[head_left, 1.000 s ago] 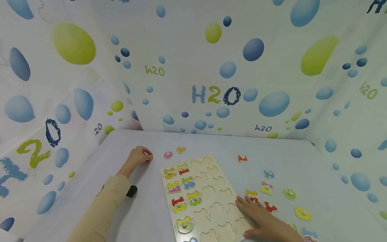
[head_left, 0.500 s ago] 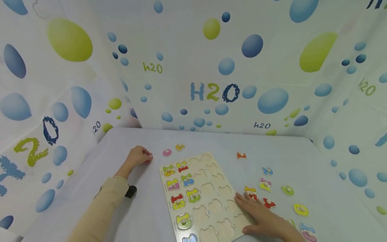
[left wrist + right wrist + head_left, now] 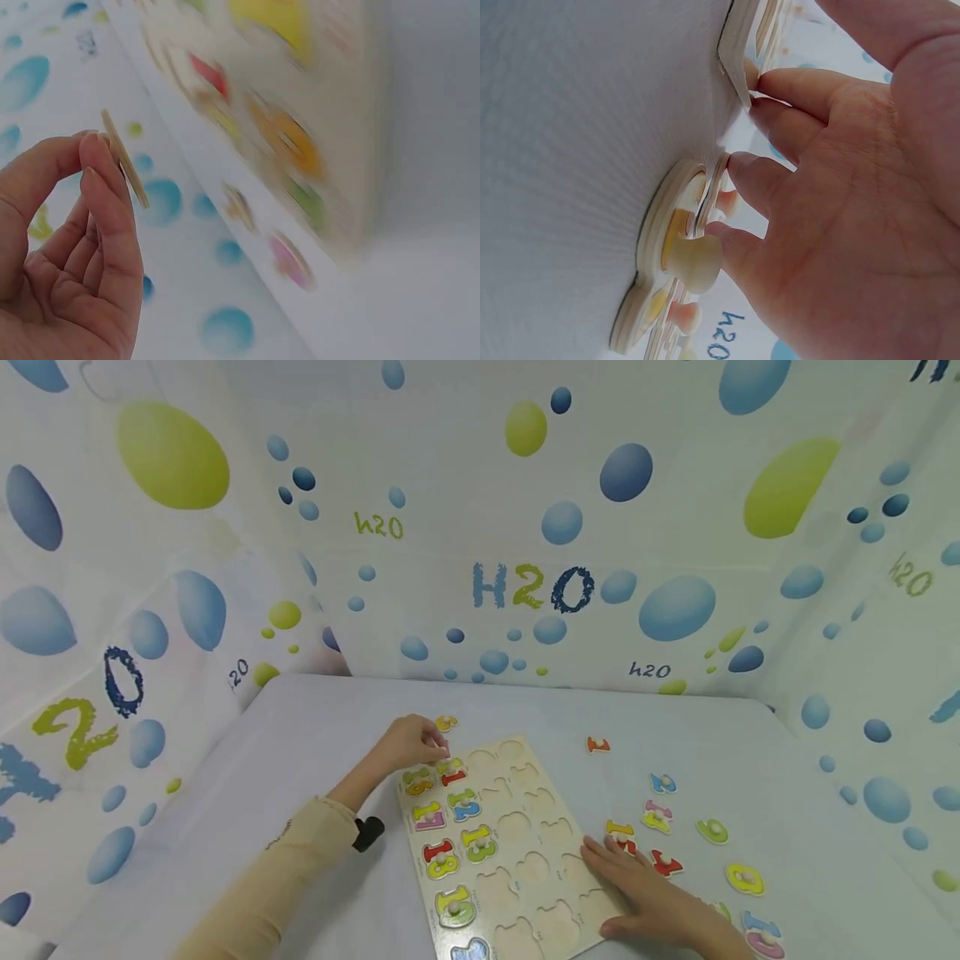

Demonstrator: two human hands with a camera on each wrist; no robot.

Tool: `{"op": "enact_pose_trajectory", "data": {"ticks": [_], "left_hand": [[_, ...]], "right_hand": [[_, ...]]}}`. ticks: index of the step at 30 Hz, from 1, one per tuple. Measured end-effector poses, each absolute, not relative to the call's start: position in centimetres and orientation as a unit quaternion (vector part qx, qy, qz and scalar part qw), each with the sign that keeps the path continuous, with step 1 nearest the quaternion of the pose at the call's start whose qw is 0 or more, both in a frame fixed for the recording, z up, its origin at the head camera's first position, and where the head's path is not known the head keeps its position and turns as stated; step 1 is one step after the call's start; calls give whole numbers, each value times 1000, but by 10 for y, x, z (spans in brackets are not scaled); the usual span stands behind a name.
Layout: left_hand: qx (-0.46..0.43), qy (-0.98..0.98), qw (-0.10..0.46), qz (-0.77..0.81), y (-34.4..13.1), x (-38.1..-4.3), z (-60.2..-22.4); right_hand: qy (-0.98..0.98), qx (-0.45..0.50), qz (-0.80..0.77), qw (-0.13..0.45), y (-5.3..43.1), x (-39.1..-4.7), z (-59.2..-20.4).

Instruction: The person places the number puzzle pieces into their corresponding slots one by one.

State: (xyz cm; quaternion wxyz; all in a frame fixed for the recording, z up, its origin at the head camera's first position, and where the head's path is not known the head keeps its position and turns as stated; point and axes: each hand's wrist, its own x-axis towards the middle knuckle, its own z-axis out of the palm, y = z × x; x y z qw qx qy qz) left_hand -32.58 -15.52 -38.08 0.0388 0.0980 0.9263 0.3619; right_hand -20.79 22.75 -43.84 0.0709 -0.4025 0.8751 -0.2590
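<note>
My left hand (image 3: 408,743) is over the far left corner of the wooden number puzzle board (image 3: 506,852). Its thumb and fingertips pinch a thin wooden puzzle piece (image 3: 125,159), seen edge-on in the left wrist view, so its number is hidden. My right hand (image 3: 648,897) lies with straight fingers along the board's right edge. In the right wrist view, that hand's fingertips reach the board's edge and nearby knobbed pieces. Several numbers fill the board's left side, among them the 18 piece (image 3: 440,858) and the 13 piece (image 3: 478,843). Its right-hand recesses are bare.
Loose pieces lie right of the board: a red-orange 1 (image 3: 597,744), a blue piece (image 3: 663,783), a green piece (image 3: 712,831), a yellow 0 (image 3: 745,878) and others. Beyond the board is an orange piece (image 3: 446,722). A pink piece (image 3: 291,259) shows in the left wrist view. Patterned curtains surround the table.
My left hand has moved right, from the tabletop on the left to the board's far left corner, carrying its puzzle piece. My right hand has stayed on the board's edge.
</note>
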Motion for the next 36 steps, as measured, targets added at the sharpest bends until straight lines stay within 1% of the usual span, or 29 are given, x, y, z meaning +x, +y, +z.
{"op": "enact_pose_trajectory", "data": {"ticks": [3,6,9,11,16,20,27,33,36], "left_hand": [[152,920,47,359,-128,-323,-384],[185,916,56,350,-105,-321,-394],[198,915,66,344,-87,-321,-406],[203,919,59,333,-80,-321,-412],[197,930,44,306,-74,-318,-415],[185,932,51,307,-72,-317,-413],[174,927,83,321,-70,-318,-412],[167,909,129,358,-71,-321,-412],[179,900,157,366,-79,-324,-405]], "right_hand": [[872,-406,-264,73,225,-208,-440],[875,-396,-265,86,223,-207,-441],[879,-383,-264,102,221,-206,-441],[881,-378,-264,110,221,-206,-440],[884,-371,-262,115,220,-205,-437],[888,-356,-260,128,220,-204,-433],[891,-347,-261,135,222,-205,-431],[887,-360,-264,118,225,-206,-434],[882,-377,-265,100,225,-207,-435]]}}
